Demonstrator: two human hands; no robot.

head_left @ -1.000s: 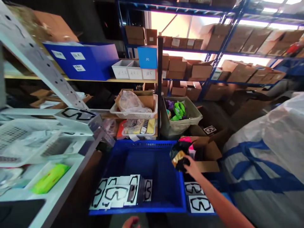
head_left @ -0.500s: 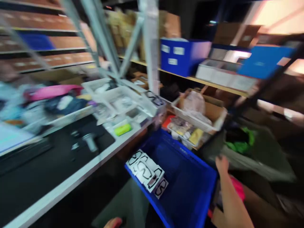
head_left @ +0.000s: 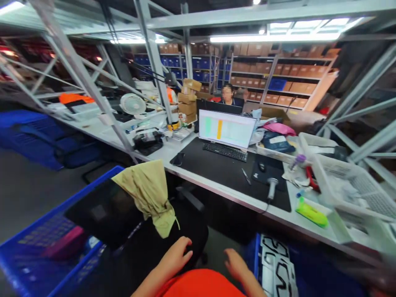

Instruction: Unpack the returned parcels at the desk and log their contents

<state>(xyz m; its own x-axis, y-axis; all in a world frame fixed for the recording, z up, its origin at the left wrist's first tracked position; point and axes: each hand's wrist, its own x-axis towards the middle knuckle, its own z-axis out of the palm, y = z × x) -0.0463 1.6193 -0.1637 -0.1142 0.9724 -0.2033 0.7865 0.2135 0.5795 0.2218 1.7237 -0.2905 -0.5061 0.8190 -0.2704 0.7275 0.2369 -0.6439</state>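
Note:
My left hand hangs low in front of my orange top, its thumb and fingers apart and nothing between them. It is nearest to the black office chair, over whose back a beige cloth is draped. To the other side of my body, my right hand is held with loosely bent fingers and nothing in it. Beside it lies a blue tray with several flat white packs marked with black outlines. Neither hand touches the chair or the tray.
A desk edge runs across in front of me, bearing a monitor, keyboard, handheld scanner and white baskets. A blue crate stands at left. Behind the monitor sits a person. Metal posts rise from the desks.
My view has swung left from the shelves to the desk and chair. My right hand has come from beyond the tray to near my body. More of my left hand shows.

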